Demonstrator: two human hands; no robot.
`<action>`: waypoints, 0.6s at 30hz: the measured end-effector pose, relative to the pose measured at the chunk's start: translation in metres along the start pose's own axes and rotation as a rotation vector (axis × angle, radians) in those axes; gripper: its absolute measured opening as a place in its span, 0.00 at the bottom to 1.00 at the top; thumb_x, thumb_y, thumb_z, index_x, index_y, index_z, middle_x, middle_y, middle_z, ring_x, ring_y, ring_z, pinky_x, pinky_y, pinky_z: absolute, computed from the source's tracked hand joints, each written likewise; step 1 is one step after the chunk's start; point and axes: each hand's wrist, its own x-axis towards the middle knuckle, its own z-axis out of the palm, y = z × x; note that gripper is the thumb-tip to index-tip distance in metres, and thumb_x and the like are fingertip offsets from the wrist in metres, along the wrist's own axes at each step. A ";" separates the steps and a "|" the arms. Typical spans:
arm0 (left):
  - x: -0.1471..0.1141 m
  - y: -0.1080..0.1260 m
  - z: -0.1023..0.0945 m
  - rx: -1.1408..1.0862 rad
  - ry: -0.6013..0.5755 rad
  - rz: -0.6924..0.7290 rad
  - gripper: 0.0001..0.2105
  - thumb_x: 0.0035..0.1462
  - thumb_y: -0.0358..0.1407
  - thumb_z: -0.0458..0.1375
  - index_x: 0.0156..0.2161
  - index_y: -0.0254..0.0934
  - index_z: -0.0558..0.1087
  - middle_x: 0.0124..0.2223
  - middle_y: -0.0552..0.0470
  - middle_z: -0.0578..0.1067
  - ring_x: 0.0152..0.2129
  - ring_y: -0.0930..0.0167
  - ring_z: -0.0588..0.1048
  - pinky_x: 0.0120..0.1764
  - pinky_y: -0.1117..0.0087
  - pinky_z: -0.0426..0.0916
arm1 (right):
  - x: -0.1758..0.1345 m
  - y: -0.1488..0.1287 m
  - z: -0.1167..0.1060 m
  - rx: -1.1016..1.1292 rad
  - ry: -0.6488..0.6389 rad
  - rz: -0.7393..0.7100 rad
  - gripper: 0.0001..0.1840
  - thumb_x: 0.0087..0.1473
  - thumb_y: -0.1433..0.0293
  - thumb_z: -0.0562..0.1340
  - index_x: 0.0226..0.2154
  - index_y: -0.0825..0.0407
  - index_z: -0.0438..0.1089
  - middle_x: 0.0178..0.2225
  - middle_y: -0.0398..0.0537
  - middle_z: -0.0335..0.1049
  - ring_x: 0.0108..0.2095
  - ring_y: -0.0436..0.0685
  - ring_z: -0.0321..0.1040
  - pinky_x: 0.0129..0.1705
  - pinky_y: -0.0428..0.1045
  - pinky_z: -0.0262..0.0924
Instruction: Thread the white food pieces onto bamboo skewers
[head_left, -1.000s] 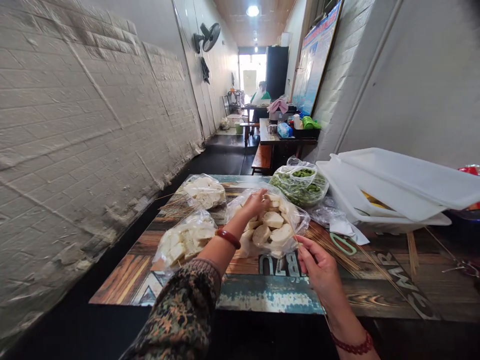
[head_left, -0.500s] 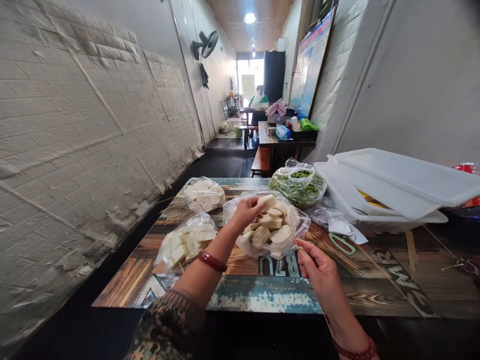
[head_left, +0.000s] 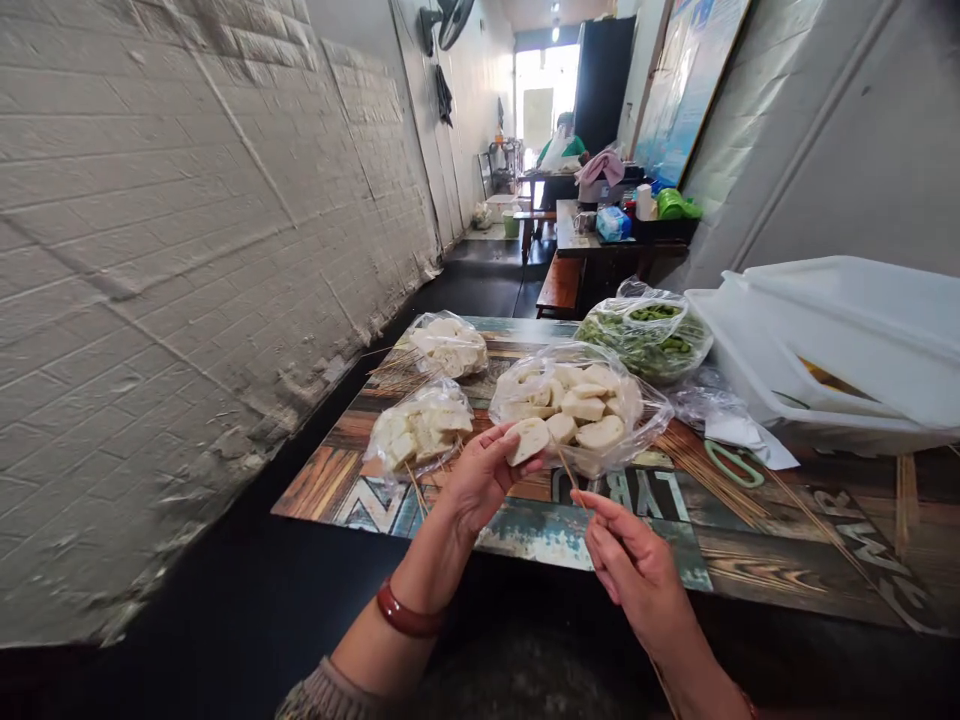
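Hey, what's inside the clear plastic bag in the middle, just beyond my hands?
The clear plastic bag holds a heap of thick, pale slices. Upper slices cover what lies beneath, so the bottom can't be seen.

Daylight floods through the doorway far beyond the left grip and right grip, blown out to white. Glare streaks the plastic bag just ahead of them. Both grips look reasonably sharp in soft light, while the area below the surface falls nearly black. Wide-angle distortion stretches the wall to their left and the white tubs to their right.
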 end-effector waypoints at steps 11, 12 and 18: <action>-0.028 0.005 -0.007 -0.086 0.077 0.020 0.08 0.53 0.29 0.64 0.40 0.31 0.78 0.39 0.46 0.82 0.31 0.67 0.82 0.34 0.72 0.77 | -0.013 -0.009 0.021 -0.525 -0.082 -0.287 0.23 0.62 0.69 0.53 0.55 0.55 0.73 0.16 0.38 0.59 0.16 0.51 0.58 0.22 0.46 0.59; -0.029 0.005 -0.008 -0.093 0.091 0.020 0.08 0.54 0.28 0.64 0.40 0.31 0.78 0.38 0.45 0.82 0.31 0.67 0.82 0.34 0.72 0.77 | -0.014 -0.008 0.021 -0.541 -0.093 -0.287 0.23 0.62 0.69 0.53 0.55 0.55 0.73 0.16 0.38 0.59 0.16 0.51 0.58 0.21 0.45 0.59; -0.034 0.007 -0.011 -0.111 0.106 0.033 0.07 0.53 0.30 0.66 0.39 0.31 0.78 0.39 0.44 0.82 0.32 0.66 0.82 0.35 0.71 0.76 | -0.016 -0.007 0.026 -0.569 -0.111 -0.265 0.23 0.63 0.66 0.54 0.56 0.53 0.73 0.15 0.40 0.62 0.14 0.51 0.59 0.19 0.45 0.60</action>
